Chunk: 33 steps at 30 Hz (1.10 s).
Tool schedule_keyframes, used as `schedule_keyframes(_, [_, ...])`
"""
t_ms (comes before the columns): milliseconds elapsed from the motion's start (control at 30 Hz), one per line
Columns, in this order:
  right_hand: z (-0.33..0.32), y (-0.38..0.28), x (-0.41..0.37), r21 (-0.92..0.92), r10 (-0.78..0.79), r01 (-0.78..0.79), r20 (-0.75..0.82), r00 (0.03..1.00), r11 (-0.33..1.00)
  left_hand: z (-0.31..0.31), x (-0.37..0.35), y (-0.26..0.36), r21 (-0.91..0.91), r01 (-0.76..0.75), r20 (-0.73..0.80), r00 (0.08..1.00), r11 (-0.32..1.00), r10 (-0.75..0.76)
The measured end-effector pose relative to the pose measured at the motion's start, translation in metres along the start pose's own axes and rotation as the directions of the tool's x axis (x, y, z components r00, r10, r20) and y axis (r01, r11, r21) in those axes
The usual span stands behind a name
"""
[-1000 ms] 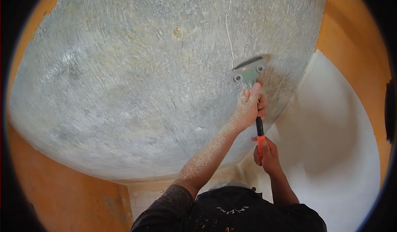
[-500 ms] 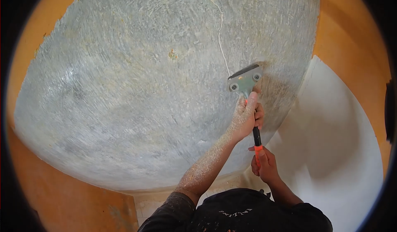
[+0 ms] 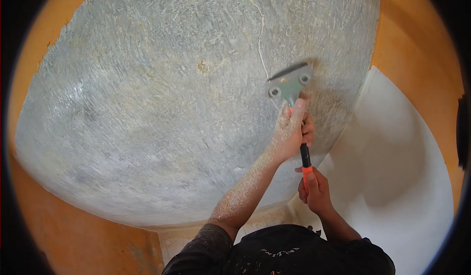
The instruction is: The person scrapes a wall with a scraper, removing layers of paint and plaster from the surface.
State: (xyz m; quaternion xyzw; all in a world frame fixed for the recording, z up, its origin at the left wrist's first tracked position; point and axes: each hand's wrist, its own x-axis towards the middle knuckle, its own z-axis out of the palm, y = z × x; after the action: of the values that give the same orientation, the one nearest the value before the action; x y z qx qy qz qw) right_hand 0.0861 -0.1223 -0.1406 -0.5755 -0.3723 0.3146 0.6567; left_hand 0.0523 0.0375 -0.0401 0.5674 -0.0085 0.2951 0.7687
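Against the scraped grey surface (image 3: 147, 103), in the head view, the scraper (image 3: 290, 84) lies with its blade edge flat on the plaster, at the lower end of the thin white crack (image 3: 260, 39). Half a second ago the blade sat a little lower; it has now been pushed up, back to about where it was a second ago. That points to short back-and-forth strokes over one spot. The rough yellowish patch just right of the scraper looks unfinished, while the grey to its left is already bare.

The left hand (image 3: 292, 130), dusted with powder, has slid up with the tool and is wrapped tight round the handle just below the scraper's head, its forefinger laid up toward the blade. The right hand (image 3: 314, 191) is closed round the orange end of the handle, further below the scraper, and has barely shifted.

Right of the scraper lie orange paint (image 3: 417, 54) and a white panel (image 3: 402, 177).

Most of the handle is hidden inside the two fists. The fisheye bends the surface, so I cannot tell whether it is a wall or a ceiling. The blade's contact line is in shadow.
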Motion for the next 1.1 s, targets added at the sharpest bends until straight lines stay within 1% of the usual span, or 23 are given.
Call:
schedule_keyframes(33, [0.003, -0.002, 0.001, -0.007, -0.034, 0.034, -0.021, 0.999, 0.999, 0.000, 0.002, 0.007, -0.017, -0.006, 0.001, 1.000, 1.000, 0.006])
schedule_keyframes(67, [0.004, -0.002, -0.001, -0.007, -0.031, 0.031, -0.024, 0.999, 1.000, 0.000, 0.002, 0.010, -0.032, -0.013, 0.003, 1.000, 0.999, 0.013])
schedule_keyframes(167, [0.007, 0.003, -0.002, 0.011, -0.033, 0.033, -0.025, 0.999, 0.999, -0.005, -0.004, -0.002, -0.003, -0.001, -0.031, 1.000, 1.000, 0.001])
schedule_keyframes(233, [0.006, 0.018, -0.011, 0.012, 0.049, -0.049, -0.028, 0.998, 0.999, -0.009, -0.013, -0.017, 0.006, 0.007, -0.022, 1.000, 1.000, -0.007])
schedule_keyframes(367, [0.018, 0.034, -0.019, 0.048, 0.051, -0.050, -0.026, 0.998, 0.998, -0.016, -0.022, -0.034, -0.024, 0.041, -0.030, 0.999, 0.999, -0.041])
schedule_keyframes(400, [0.019, 0.032, -0.017, 0.057, 0.049, -0.047, -0.029, 0.998, 0.997, -0.015, -0.020, -0.031, -0.029, 0.038, -0.029, 0.999, 0.999, -0.038])
schedule_keyframes(467, [0.021, 0.023, -0.011, 0.063, 0.052, -0.050, -0.022, 0.998, 0.997, -0.011, -0.013, -0.015, 0.060, -0.029, -0.028, 0.999, 0.998, 0.031])
schedule_keyframes(500, [0.021, 0.011, -0.005, 0.042, 0.019, -0.018, -0.018, 1.000, 0.999, -0.008, -0.008, -0.005, 0.059, -0.031, -0.036, 0.999, 0.998, 0.033])
schedule_keyframes(533, [0.021, 0.000, -0.001, 0.024, -0.012, 0.012, -0.014, 1.000, 1.000, -0.005, -0.002, 0.006, 0.076, -0.069, -0.030, 0.997, 0.995, 0.071])
schedule_keyframes(567, [0.021, -0.011, 0.002, 0.026, -0.006, 0.006, -0.008, 1.000, 1.000, -0.002, 0.003, 0.015, 0.093, -0.105, -0.023, 0.994, 0.990, 0.108])
schedule_keyframes(633, [0.019, -0.029, 0.006, 0.022, -0.050, 0.051, -0.017, 0.999, 0.998, 0.006, 0.009, 0.027, 0.060, -0.105, -0.033, 0.994, 0.993, 0.107])
schedule_keyframes(667, [0.017, -0.032, 0.005, 0.026, -0.048, 0.048, 0.006, 0.999, 0.998, 0.008, 0.011, 0.030, 0.030, -0.110, -0.033, 0.993, 0.993, 0.111])
schedule_keyframes(700, [0.014, -0.030, 0.003, 0.030, -0.050, 0.050, 0.014, 0.999, 0.998, 0.007, 0.011, 0.027, 0.036, -0.114, -0.039, 0.993, 0.993, 0.115])
schedule_keyframes(767, [0.008, -0.016, -0.001, 0.058, -0.054, 0.048, 0.112, 0.992, 0.997, 0.001, 0.008, 0.016, 0.033, -0.112, -0.020, 0.993, 0.993, 0.112])
schedule_keyframes(800, [0.003, -0.007, -0.002, 0.066, -0.068, 0.060, 0.124, 0.990, 0.996, 0.003, 0.005, 0.017, 0.050, -0.123, -0.022, 0.992, 0.991, 0.125])
schedule_keyframes(833, [-0.003, 0.003, -0.002, 0.337, -0.070, -0.025, 0.266, 0.962, 0.941, 0.005, 0.002, 0.018, 0.028, -0.073, -0.044, 0.996, 0.997, 0.074])
schedule_keyframes(867, [-0.008, 0.005, 0.001, 0.563, -0.105, -0.151, 0.397, 0.912, 0.813, 0.007, 0.003, 0.020, 0.003, -0.019, -0.065, 0.998, 1.000, 0.019])
schedule_keyframes(900, [-0.013, 0.006, 0.004, 0.568, -0.112, -0.151, 0.402, 0.909, 0.809, 0.009, 0.006, 0.023, 0.013, -0.021, -0.068, 0.997, 1.000, 0.022])
schedule_keyframes(967, [-0.020, 0.003, 0.008, 0.680, -0.106, -0.315, 0.501, 0.859, 0.662, 0.013, 0.010, 0.026, 0.031, -0.046, -0.058, 0.997, 0.998, 0.048])
schedule_keyframes(1000, [-0.018, -0.002, 0.012, 0.679, -0.102, -0.318, 0.502, 0.859, 0.662, 0.009, 0.014, 0.025, 0.061, -0.090, -0.060, 0.994, 0.994, 0.094])
schedule_keyframes(1033, [-0.013, -0.009, 0.015, 0.614, -0.100, -0.240, 0.466, 0.879, 0.752, 0.009, 0.017, 0.029, 0.057, -0.088, -0.062, 0.994, 0.995, 0.091])
schedule_keyframes(1067, [-0.010, -0.015, 0.016, 0.534, -0.104, -0.159, 0.429, 0.897, 0.830, 0.009, 0.019, 0.035, 0.042, -0.125, -0.056, 0.990, 0.991, 0.127])
schedule_keyframes(1100, [-0.010, -0.019, 0.014, 0.533, -0.099, -0.162, 0.428, 0.898, 0.831, 0.009, 0.019, 0.038, 0.027, -0.161, -0.052, 0.985, 0.987, 0.162])
